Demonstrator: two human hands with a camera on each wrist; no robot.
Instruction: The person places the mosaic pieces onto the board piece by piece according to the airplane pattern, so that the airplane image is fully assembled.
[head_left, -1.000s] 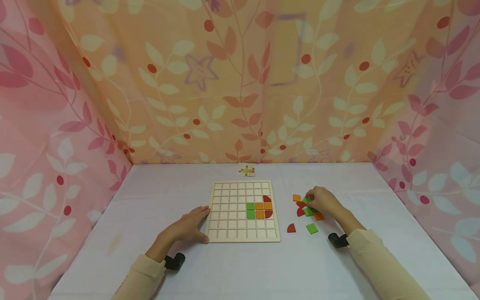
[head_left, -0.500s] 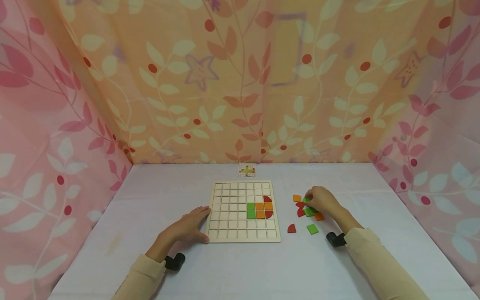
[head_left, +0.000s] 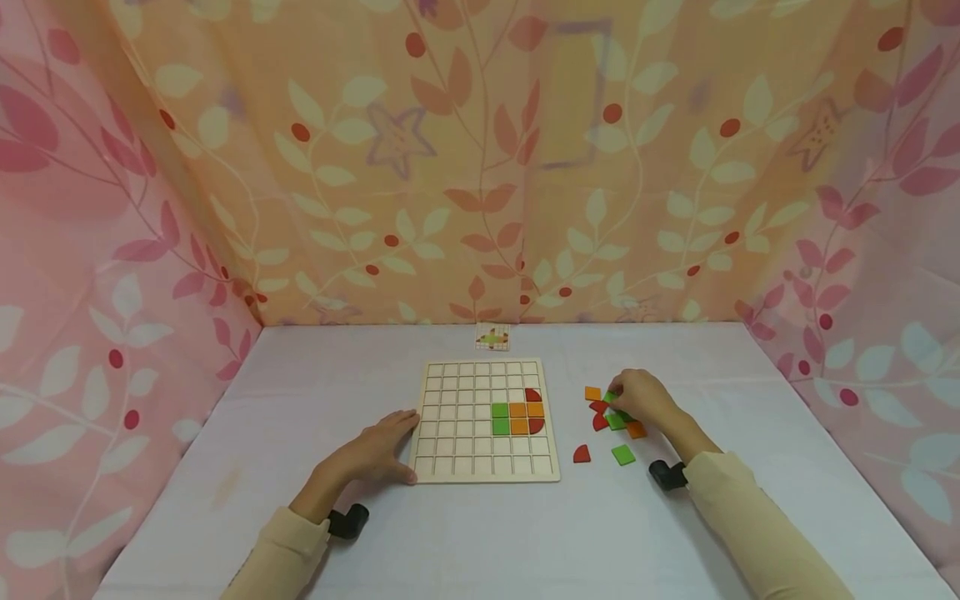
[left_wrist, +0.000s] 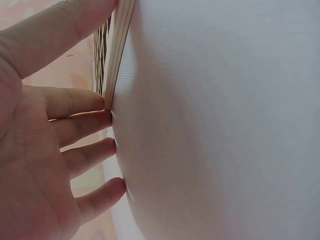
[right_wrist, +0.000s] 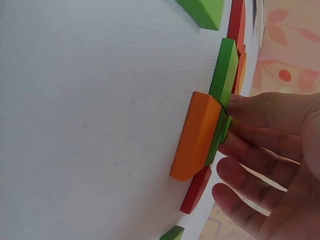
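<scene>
A pale wooden grid board [head_left: 457, 467] lies on the white table in the head view, with green tiles [head_left: 500, 411], orange tiles [head_left: 517, 427] and red quarter-round tiles [head_left: 533, 395] on its right side. My left hand [head_left: 375, 450] rests at the board's left edge. In the left wrist view its fingers are spread, the thumb and forefinger touching the board's side [left_wrist: 118, 55]. Over the loose tiles right of the board, my right hand [head_left: 647, 400] pinches a green tile [right_wrist: 226, 127] with thumb and fingertips; its far side is hidden. An orange tile [right_wrist: 196, 135] lies against the green ones.
A small pattern card [head_left: 492, 337] lies behind the board. Apart from the pile, a red quarter-round tile [head_left: 582, 454] and a green tile [head_left: 623, 455] lie nearer the front. An orange tile [head_left: 592, 393] is at the pile's back. Patterned cloth [head_left: 480, 167] hangs behind the table.
My right wrist has shifted slightly left while the fingers stay at the pile. My left hand and the board hold still; the head view has tilted a little.
</scene>
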